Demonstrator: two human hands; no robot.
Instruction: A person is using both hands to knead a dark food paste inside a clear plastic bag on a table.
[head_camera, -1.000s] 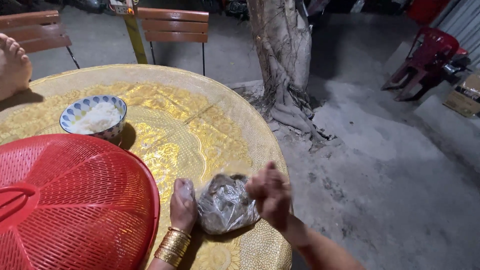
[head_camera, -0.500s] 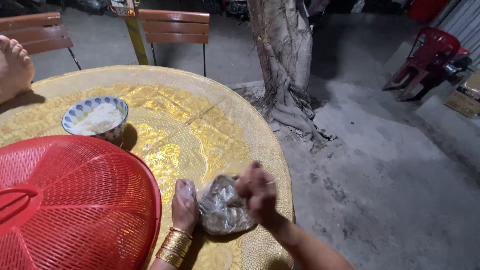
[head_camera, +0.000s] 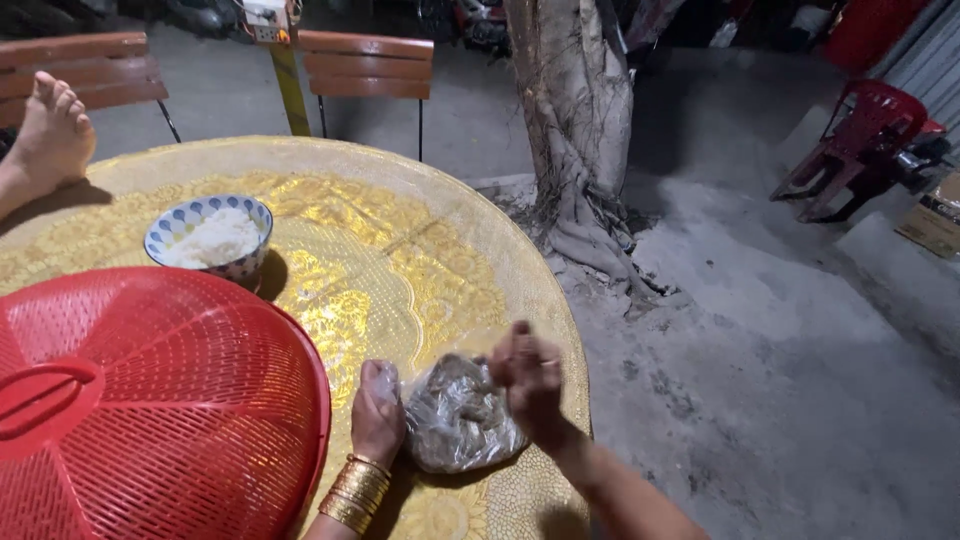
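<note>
Two hands at the gold table (head_camera: 420, 250) rim — left hand (head_camera: 377, 412) and right hand (head_camera: 527, 380) both pinching one clear plastic bag (head_camera: 455, 420); red mesh cover (head_camera: 150, 400) alongside.

A round counter (head_camera: 420, 260) covered in gold patterned cloth carries a blue-and-white bowl of rice (head_camera: 208, 238) toward its far left, a red mesh food cover (head_camera: 150, 400) at the near left, and a clear plastic bag of food (head_camera: 455, 415) near its right edge.

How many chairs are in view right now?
3: a wooden chair at top left, another wooden chair behind the table, a red plastic chair at far right. Others may be hidden.
</note>
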